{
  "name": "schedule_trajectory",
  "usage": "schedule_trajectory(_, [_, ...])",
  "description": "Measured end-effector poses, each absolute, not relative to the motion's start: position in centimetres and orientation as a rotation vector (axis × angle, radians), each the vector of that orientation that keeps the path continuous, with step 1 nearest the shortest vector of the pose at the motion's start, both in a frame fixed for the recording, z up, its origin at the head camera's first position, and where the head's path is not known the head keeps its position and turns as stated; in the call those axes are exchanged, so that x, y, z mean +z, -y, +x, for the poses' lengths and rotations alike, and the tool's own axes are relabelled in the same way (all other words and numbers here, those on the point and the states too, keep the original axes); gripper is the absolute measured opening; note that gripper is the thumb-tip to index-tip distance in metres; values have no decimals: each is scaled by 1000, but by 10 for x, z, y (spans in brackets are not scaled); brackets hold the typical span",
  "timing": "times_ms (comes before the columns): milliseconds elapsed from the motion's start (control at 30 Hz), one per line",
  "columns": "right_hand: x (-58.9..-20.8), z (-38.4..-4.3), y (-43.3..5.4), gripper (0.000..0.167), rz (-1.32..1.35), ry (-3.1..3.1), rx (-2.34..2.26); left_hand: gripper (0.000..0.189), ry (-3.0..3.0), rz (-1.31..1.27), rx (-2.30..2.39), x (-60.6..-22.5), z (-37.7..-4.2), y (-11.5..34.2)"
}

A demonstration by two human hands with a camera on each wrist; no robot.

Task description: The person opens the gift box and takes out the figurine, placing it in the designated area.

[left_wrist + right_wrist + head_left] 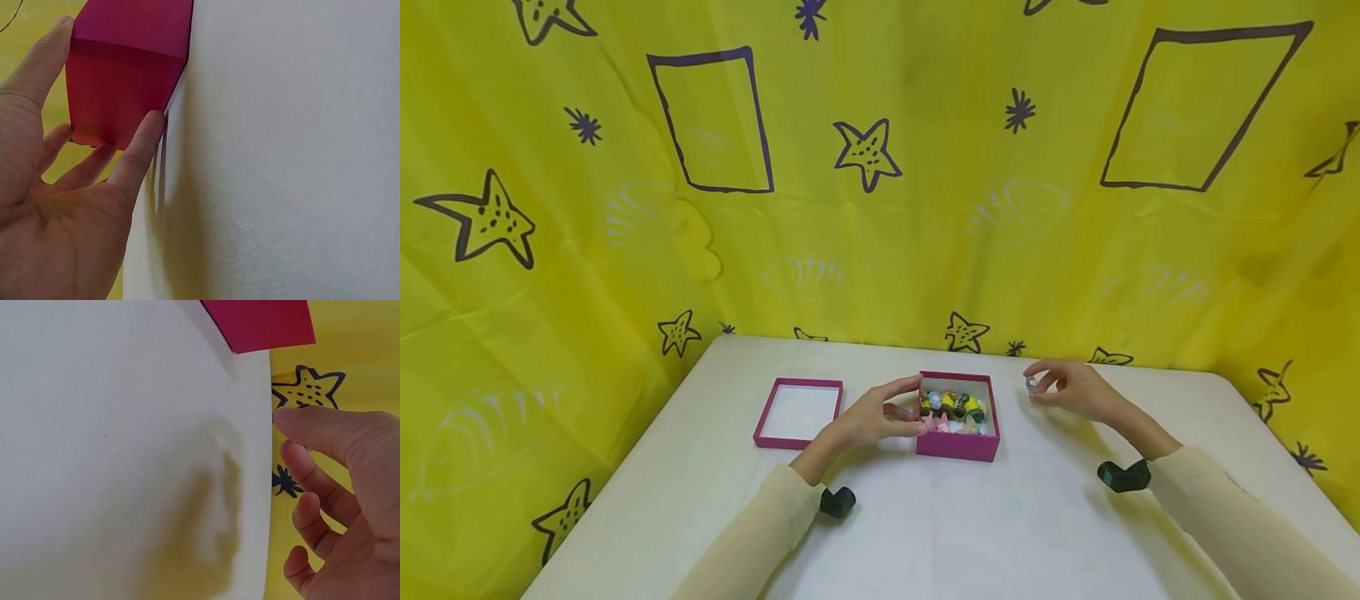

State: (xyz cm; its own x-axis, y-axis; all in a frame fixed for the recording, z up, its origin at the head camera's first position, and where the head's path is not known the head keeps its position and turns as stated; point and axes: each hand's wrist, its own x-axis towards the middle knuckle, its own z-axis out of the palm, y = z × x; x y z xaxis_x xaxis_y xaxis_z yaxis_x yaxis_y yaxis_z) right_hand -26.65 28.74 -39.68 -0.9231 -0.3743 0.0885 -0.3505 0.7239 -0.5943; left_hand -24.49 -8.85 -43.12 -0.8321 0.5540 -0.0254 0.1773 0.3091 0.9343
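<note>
A magenta box (957, 447) stands open-topped on the table, with several small colourful figurines (951, 405) inside, some yellow and green, some pink. My left hand (867, 418) holds the box's left end between thumb and fingers; the left wrist view shows the fingertips at the edges of that end. Off to the right of the box, my right hand (1078, 390) pinches a small grey figurine (1032, 385) between thumb and index finger. From the right wrist the figurine is almost wholly hidden behind the fingers, and the other fingers are loosely bent.
The box's lid (797, 414), magenta-rimmed with a white inside facing up, lies left of the box. A white table (1000, 533) carries everything. Behind it hangs a yellow curtain (925, 250) printed with stars and outlined shapes, close to the table's far edge.
</note>
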Motion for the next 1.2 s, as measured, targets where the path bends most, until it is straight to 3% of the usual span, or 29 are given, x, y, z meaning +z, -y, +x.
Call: schedule_trajectory(1200, [-428, -275, -289, 39, -532, -2679, -1109, 81, -2226, 697, 1556, -433, -246, 88])
